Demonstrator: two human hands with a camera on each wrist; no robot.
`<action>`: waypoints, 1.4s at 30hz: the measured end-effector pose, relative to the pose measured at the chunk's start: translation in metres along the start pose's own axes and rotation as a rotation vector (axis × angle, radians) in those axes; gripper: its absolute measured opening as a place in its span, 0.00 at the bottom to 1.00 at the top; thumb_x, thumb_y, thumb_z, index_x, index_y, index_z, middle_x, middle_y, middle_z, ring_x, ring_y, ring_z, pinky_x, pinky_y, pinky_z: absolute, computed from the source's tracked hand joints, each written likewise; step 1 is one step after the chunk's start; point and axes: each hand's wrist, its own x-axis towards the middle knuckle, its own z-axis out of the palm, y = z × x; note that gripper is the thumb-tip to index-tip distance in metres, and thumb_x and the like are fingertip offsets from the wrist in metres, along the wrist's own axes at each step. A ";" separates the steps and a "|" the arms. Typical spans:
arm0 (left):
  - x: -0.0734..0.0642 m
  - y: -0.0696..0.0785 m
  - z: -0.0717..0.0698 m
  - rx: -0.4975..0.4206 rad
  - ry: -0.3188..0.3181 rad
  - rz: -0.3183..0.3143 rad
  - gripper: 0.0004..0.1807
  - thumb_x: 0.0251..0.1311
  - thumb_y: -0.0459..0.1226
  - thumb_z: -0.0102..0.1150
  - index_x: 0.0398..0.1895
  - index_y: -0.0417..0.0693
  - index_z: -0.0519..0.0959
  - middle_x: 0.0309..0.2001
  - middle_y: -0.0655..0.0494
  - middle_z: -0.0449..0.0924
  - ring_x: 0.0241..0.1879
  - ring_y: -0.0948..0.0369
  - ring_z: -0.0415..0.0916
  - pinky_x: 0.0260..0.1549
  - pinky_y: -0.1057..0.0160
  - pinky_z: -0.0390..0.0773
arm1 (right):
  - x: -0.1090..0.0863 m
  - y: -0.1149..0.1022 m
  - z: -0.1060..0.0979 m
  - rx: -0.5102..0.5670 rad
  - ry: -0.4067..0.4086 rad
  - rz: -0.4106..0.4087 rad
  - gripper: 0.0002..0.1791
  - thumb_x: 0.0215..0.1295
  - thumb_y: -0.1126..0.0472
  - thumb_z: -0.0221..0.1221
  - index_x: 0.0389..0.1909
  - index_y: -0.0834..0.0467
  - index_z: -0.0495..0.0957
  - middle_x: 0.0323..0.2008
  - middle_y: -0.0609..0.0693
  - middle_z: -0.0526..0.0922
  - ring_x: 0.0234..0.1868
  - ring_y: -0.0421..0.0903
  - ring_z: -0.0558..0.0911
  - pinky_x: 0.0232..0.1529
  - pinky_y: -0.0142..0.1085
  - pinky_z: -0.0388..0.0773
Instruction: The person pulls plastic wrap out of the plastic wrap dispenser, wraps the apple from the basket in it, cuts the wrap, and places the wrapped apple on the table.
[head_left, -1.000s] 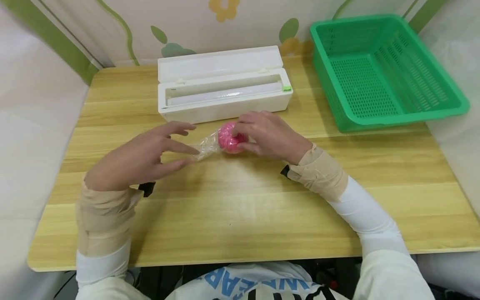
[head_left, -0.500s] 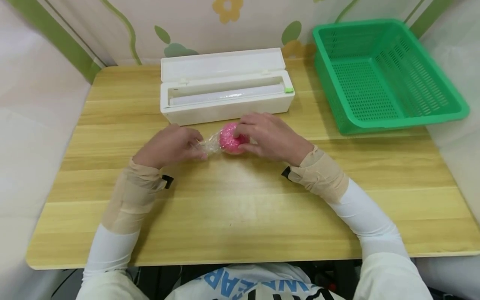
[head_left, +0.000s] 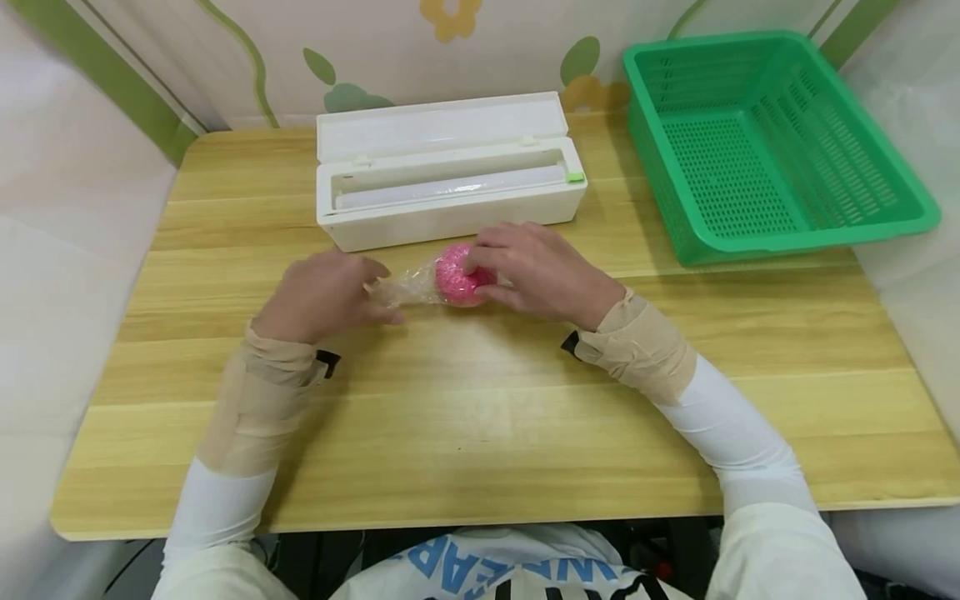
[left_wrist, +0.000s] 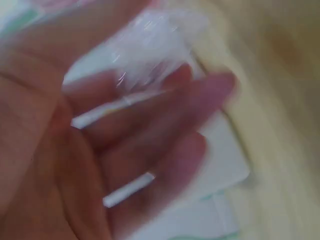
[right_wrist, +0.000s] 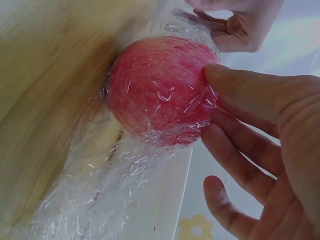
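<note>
A pinkish-red apple (right_wrist: 160,90), wrapped in clear cling film, lies on the wooden table. My right hand (head_left: 536,271) grips its right side, thumb and fingertips pressed against the film. From the apple's left side a loose, crumpled tail of cling film (head_left: 412,288) reaches toward my left hand (head_left: 322,296). The left thumb and fingers are parted around the end of that tail, and the left wrist view shows the fingers (left_wrist: 170,115) extended, blurred, beside the film. More loose film (right_wrist: 95,195) spreads from the apple's other side in the right wrist view.
Just behind the hands stands a white cling film box (head_left: 450,221), its lid raised and a film roll (head_left: 450,188) inside. A green plastic basket (head_left: 693,237) occupies the back right of the table (head_left: 480,433). A patterned wall covering rises behind.
My left hand moved right to the film tail and its fingers closed in around it, then drew slightly back left with the fingers parted. The right hand stays on the apple.
</note>
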 end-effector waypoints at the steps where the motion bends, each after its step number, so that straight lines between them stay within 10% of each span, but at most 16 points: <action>1: -0.002 -0.002 -0.002 0.005 -0.012 -0.014 0.30 0.59 0.55 0.76 0.57 0.46 0.87 0.48 0.48 0.91 0.41 0.49 0.87 0.37 0.42 0.86 | 0.000 0.000 0.000 0.000 0.000 0.000 0.13 0.65 0.55 0.74 0.48 0.53 0.88 0.48 0.50 0.88 0.51 0.49 0.85 0.53 0.45 0.83; 6: 0.002 -0.001 0.001 0.041 0.039 0.096 0.30 0.67 0.55 0.69 0.63 0.44 0.83 0.54 0.46 0.90 0.45 0.47 0.88 0.38 0.42 0.87 | 0.001 0.000 0.001 0.001 -0.002 -0.002 0.13 0.65 0.56 0.75 0.48 0.53 0.88 0.48 0.50 0.88 0.51 0.49 0.85 0.53 0.45 0.83; 11: 0.012 0.012 0.014 0.128 0.187 0.232 0.11 0.64 0.49 0.74 0.36 0.53 0.89 0.25 0.56 0.84 0.21 0.58 0.73 0.19 0.56 0.76 | -0.001 0.001 0.002 0.003 -0.003 -0.001 0.13 0.65 0.55 0.74 0.48 0.54 0.88 0.48 0.50 0.87 0.51 0.49 0.84 0.53 0.45 0.83; 16: 0.016 0.022 0.021 0.210 0.312 0.267 0.06 0.56 0.48 0.78 0.33 0.60 0.94 0.16 0.59 0.79 0.18 0.60 0.65 0.16 0.56 0.75 | -0.001 0.001 0.001 0.013 0.003 -0.004 0.14 0.64 0.55 0.75 0.49 0.54 0.88 0.49 0.51 0.87 0.52 0.50 0.84 0.55 0.45 0.83; 25: 0.012 0.010 0.014 0.179 0.237 0.128 0.38 0.54 0.59 0.78 0.60 0.44 0.85 0.40 0.43 0.91 0.25 0.51 0.82 0.18 0.52 0.79 | -0.001 0.001 0.003 0.005 0.008 -0.014 0.13 0.65 0.56 0.74 0.48 0.54 0.88 0.48 0.51 0.87 0.51 0.50 0.84 0.54 0.45 0.83; 33: 0.020 0.026 0.029 0.237 0.339 0.263 0.11 0.60 0.51 0.76 0.29 0.55 0.91 0.15 0.56 0.76 0.17 0.60 0.66 0.15 0.60 0.68 | -0.001 0.001 0.004 0.020 0.011 -0.019 0.14 0.65 0.57 0.75 0.48 0.55 0.88 0.50 0.52 0.88 0.53 0.50 0.85 0.57 0.45 0.83; 37: 0.021 0.029 0.029 0.243 0.333 0.270 0.00 0.61 0.44 0.77 0.33 0.62 0.93 0.14 0.57 0.75 0.18 0.61 0.63 0.16 0.61 0.65 | 0.000 0.001 0.005 0.026 0.012 -0.022 0.14 0.64 0.57 0.75 0.48 0.55 0.88 0.50 0.52 0.88 0.54 0.50 0.85 0.58 0.45 0.83; 42: 0.017 0.019 0.021 0.135 0.193 0.122 0.27 0.53 0.55 0.81 0.50 0.49 0.90 0.31 0.51 0.89 0.24 0.56 0.76 0.19 0.54 0.78 | 0.001 0.001 0.004 0.016 0.005 -0.017 0.13 0.66 0.57 0.74 0.49 0.55 0.88 0.49 0.52 0.87 0.52 0.50 0.84 0.57 0.45 0.83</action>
